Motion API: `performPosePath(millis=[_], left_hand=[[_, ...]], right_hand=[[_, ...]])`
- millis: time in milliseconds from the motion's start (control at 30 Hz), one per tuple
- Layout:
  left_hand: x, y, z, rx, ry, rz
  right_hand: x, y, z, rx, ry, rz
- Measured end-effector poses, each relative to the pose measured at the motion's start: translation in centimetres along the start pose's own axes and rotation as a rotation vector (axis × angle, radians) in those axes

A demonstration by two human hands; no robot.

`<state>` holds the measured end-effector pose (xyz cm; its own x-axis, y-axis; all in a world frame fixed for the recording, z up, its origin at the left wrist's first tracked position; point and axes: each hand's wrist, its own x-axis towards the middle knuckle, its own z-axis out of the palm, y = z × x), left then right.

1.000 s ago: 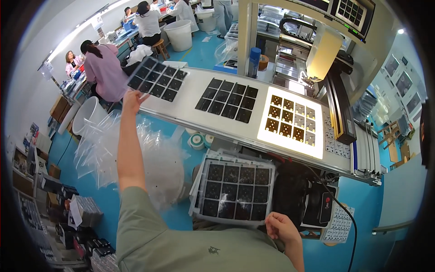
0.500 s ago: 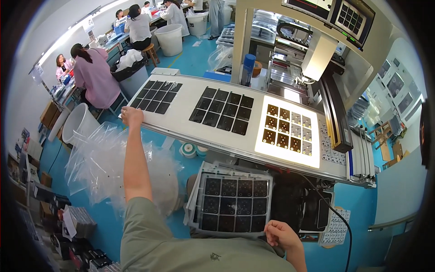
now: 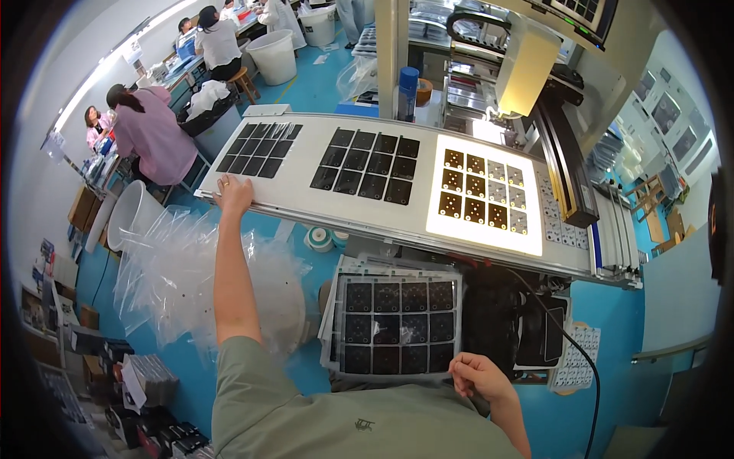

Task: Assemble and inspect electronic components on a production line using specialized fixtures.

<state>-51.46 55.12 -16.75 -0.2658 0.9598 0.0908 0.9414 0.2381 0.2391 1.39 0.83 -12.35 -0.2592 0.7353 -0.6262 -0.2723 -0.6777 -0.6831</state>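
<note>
The belt [image 3: 302,168] looks smooth and matt white, edged by a dull metal rail [image 3: 344,219]. The dark-squared sheet [image 3: 258,148] at its left end seems thin plastic with a faint sheen; the near stack of sheets [image 3: 400,327] wears clear, shiny film that throws light back. Crumpled plastic bags [image 3: 172,268] gleam on the left. The near shirt [image 3: 329,424] is matt green cloth, the far stool [image 3: 243,75] plain wood, the far tub [image 3: 273,60] smooth white plastic.

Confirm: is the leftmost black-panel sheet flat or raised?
Flat: the leftmost black-panel sheet lies on the white machine bed, left hand at its near edge.
</note>
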Motion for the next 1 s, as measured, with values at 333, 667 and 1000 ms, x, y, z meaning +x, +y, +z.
performPosePath(millis=[333, 667, 1000], left_hand=[[-2.6, 2.2, 0.3, 0.05, 0.057, 0.002], [-1.5, 0.5, 2.3, 0.15, 0.195, 0.001], [-16.8, 9.2, 0.0, -0.298, 0.384, 0.421]], right_hand=[[0.0, 0.4, 0.6, -0.063, -0.022, -0.026], [-0.1, 1.4, 0.0, -0.074, -0.018, -0.018], [-4.9, 1.9, -2.9, -0.26, -0.006, 0.058]])
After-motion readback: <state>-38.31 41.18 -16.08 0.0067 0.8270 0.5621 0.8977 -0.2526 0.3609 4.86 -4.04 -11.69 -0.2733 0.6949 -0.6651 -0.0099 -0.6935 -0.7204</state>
